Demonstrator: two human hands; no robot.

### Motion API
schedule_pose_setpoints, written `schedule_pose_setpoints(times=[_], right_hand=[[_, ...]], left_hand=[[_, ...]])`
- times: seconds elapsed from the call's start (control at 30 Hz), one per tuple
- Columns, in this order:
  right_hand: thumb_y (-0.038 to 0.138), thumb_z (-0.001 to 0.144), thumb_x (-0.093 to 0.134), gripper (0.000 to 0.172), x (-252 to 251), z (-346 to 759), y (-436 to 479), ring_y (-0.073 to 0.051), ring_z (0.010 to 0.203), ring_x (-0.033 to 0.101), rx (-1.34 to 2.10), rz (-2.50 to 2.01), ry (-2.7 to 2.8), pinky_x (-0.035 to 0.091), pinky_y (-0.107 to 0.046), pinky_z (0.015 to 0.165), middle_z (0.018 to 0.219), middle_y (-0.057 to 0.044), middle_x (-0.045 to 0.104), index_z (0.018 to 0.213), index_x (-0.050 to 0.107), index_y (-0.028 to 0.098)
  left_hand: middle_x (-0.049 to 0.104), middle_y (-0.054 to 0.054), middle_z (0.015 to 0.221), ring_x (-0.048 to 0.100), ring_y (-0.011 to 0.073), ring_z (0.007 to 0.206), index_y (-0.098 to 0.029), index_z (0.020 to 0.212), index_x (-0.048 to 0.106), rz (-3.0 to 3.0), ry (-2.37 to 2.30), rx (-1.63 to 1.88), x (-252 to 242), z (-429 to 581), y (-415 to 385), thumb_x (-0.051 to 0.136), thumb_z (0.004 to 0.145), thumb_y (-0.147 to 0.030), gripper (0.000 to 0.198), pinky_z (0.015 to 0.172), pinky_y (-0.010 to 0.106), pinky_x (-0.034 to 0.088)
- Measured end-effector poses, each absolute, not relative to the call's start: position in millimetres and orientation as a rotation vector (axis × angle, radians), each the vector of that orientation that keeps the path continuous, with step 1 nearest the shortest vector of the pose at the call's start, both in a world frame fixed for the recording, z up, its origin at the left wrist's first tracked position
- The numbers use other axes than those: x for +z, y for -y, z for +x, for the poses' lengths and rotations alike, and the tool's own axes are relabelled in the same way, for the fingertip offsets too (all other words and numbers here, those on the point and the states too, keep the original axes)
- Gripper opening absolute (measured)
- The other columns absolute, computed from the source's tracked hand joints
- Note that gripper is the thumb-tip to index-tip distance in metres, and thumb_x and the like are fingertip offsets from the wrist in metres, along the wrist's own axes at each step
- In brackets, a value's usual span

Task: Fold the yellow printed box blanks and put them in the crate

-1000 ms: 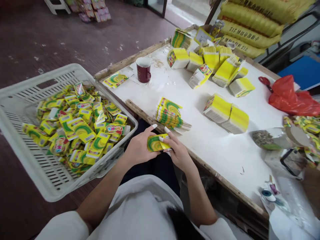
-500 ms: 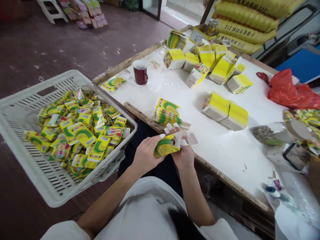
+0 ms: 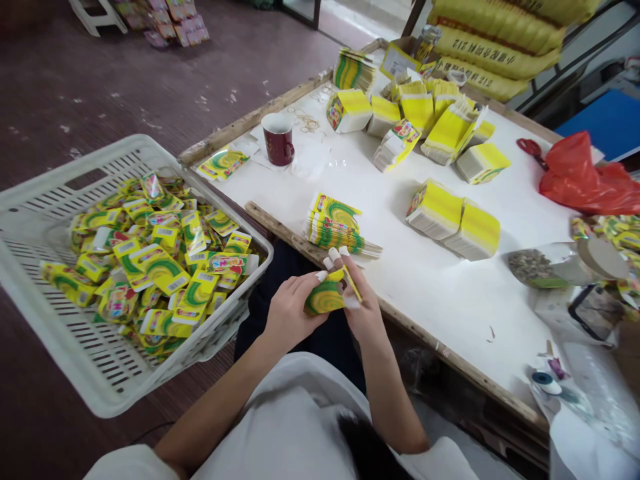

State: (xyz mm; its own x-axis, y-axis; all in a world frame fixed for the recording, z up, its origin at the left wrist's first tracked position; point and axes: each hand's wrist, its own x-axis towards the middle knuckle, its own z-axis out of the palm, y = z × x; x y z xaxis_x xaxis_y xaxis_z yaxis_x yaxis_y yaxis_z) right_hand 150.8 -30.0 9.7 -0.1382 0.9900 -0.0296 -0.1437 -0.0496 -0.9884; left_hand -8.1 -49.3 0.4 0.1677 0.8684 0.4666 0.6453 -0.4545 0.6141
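Above my lap, just off the table's edge, I hold a small yellow and green cardboard box (image 3: 324,295) between both hands. My left hand (image 3: 293,307) is closed around its left side. At its right end my right hand (image 3: 364,300) grips a raised flap, with white coverings on several fingertips. Part of the box is hidden by my fingers. Right beyond my hands, a fanned stack of flat printed cartons (image 3: 334,223) lies at the table's near edge.
To my left, a white plastic basket (image 3: 45,230) holds many folded boxes. On the white table (image 3: 440,293) are a maroon mug (image 3: 279,143), bundled cartons (image 3: 453,217), a red plastic bag (image 3: 590,173), scissors (image 3: 533,150) and a clear jar on its side (image 3: 565,263). Yellow sacks (image 3: 495,53) are piled behind.
The white flaps at the box's right end, standing out before, are now folded in. My right fingers have moved up and closed against that end. My left hand keeps its hold.
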Motion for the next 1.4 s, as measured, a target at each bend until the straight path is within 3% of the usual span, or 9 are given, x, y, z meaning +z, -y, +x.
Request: schedule_pose_setpoints(times=[0.1, 0.23, 0.4, 0.5, 0.57, 0.8, 1.07, 1.2, 1.4], right_hand=[[0.046, 0.092, 0.063, 0.080, 12, 169, 37, -0.031, 0.154, 0.028, 1.231, -1.127, 1.705, 0.027, -0.052, 0.125, 0.166, -0.013, 0.030, 0.160, 0.027, 0.022], [0.026, 0.098, 0.051, 0.075, 7, 176, 44, -0.029, 0.156, 0.019, 0.939, -1.183, 2.059, 0.028, -0.054, 0.124, 0.169, -0.013, 0.019, 0.163, 0.015, 0.021], [0.018, 0.100, 0.043, 0.056, -1, 174, 45, -0.027, 0.150, 0.037, 0.792, -1.094, 2.044, 0.042, -0.048, 0.118, 0.164, -0.012, 0.035, 0.155, 0.039, 0.026], [0.025, 0.101, 0.046, 0.039, 3, 180, 40, -0.028, 0.144, 0.046, 0.830, -1.054, 2.086, 0.048, -0.045, 0.112, 0.159, -0.013, 0.044, 0.137, 0.062, 0.026], [0.030, 0.101, 0.049, 0.034, 8, 186, 36, -0.029, 0.145, 0.046, 0.894, -0.988, 2.167, 0.048, -0.044, 0.111, 0.159, -0.014, 0.043, 0.130, 0.066, 0.025], [0.021, 0.101, 0.043, 0.043, 9, 180, 39, -0.029, 0.153, 0.030, 0.946, -1.017, 2.234, 0.048, -0.045, 0.110, 0.171, -0.014, 0.011, 0.143, 0.053, 0.025], [0.025, 0.102, 0.045, 0.025, 5, 191, 30, -0.027, 0.147, 0.043, 0.950, -1.003, 2.246, 0.050, -0.043, 0.108, 0.153, -0.020, 0.047, 0.115, 0.065, 0.020], [0.027, 0.102, 0.045, 0.024, 9, 189, 29, -0.029, 0.145, 0.044, 0.978, -1.028, 2.298, 0.050, -0.045, 0.107, 0.152, -0.021, 0.048, 0.116, 0.063, 0.020], [0.025, 0.102, 0.042, 0.028, 7, 176, 36, -0.029, 0.151, 0.033, 0.973, -1.068, 2.207, 0.045, -0.051, 0.112, 0.164, -0.018, 0.028, 0.125, 0.057, 0.021]], left_hand=[[0.073, 0.011, 0.119, 0.071, 0.0250, 0.105, -0.019, 0.121, 0.057, 2.167, -1.371, 1.158, 3, -13, 49, 0.072, 0.080, -0.024, 0.044, 0.091, 0.039, 0.057], [0.075, 0.010, 0.113, 0.072, 0.0250, 0.099, -0.018, 0.119, 0.060, 2.109, -1.357, 1.119, 4, -19, 46, 0.077, 0.075, -0.025, 0.047, 0.088, 0.039, 0.058], [0.075, 0.010, 0.108, 0.072, 0.0260, 0.097, -0.018, 0.115, 0.062, 2.059, -1.339, 1.039, 12, -29, 41, 0.082, 0.071, -0.033, 0.050, 0.087, 0.040, 0.059], [0.075, 0.010, 0.111, 0.073, 0.0256, 0.100, -0.019, 0.113, 0.063, 2.029, -1.298, 0.987, 19, -38, 37, 0.083, 0.069, -0.032, 0.050, 0.090, 0.039, 0.059], [0.075, 0.010, 0.113, 0.073, 0.0253, 0.100, -0.019, 0.113, 0.064, 2.013, -1.271, 0.956, 22, -42, 36, 0.084, 0.067, -0.031, 0.051, 0.090, 0.039, 0.059], [0.076, 0.010, 0.111, 0.073, 0.0251, 0.098, -0.016, 0.113, 0.066, 2.073, -1.298, 0.956, 19, -40, 32, 0.082, 0.065, -0.022, 0.051, 0.088, 0.038, 0.060], [0.076, 0.009, 0.113, 0.074, 0.0259, 0.102, -0.017, 0.116, 0.067, 2.075, -1.244, 0.802, 12, -43, 25, 0.087, 0.064, -0.032, 0.058, 0.095, 0.039, 0.058], [0.076, 0.010, 0.113, 0.073, 0.0260, 0.103, -0.017, 0.115, 0.066, 2.087, -1.268, 0.838, 11, -41, 28, 0.085, 0.066, -0.031, 0.055, 0.095, 0.039, 0.058], [0.075, 0.010, 0.111, 0.072, 0.0259, 0.099, -0.016, 0.115, 0.064, 2.106, -1.349, 0.919, 15, -33, 35, 0.081, 0.069, -0.028, 0.050, 0.089, 0.039, 0.059]])
